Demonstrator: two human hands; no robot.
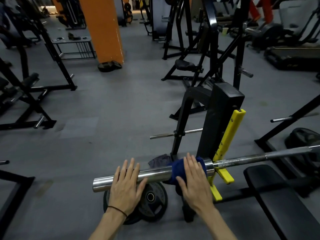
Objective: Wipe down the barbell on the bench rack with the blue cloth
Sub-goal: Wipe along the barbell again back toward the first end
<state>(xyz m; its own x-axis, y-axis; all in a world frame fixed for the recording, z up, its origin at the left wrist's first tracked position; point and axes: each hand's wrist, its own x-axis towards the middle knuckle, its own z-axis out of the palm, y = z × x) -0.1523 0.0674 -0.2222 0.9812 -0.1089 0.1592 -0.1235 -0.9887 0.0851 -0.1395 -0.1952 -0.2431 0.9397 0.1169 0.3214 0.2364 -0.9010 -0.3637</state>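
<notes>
Barbell [242, 161]: lies on the yellow rack hook [225, 175], long axis left–right.
Right hand [194, 181]: flat, fingers straight, pressing blue cloth [174, 170] on the sleeve beside the collar.
Left hand [126, 186]: flat, steadying the sleeve's free end.

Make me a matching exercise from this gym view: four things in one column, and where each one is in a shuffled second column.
Things:
1. blue cloth
2. left hand
3. weight plates
4. right hand

Places:
A. flat on the bare sleeve of the barbell
B. on the floor under the sleeve
C. draped over the sleeve beside the collar
D. pressing on the cloth

Pairs: 1-C, 2-A, 3-B, 4-D
</notes>
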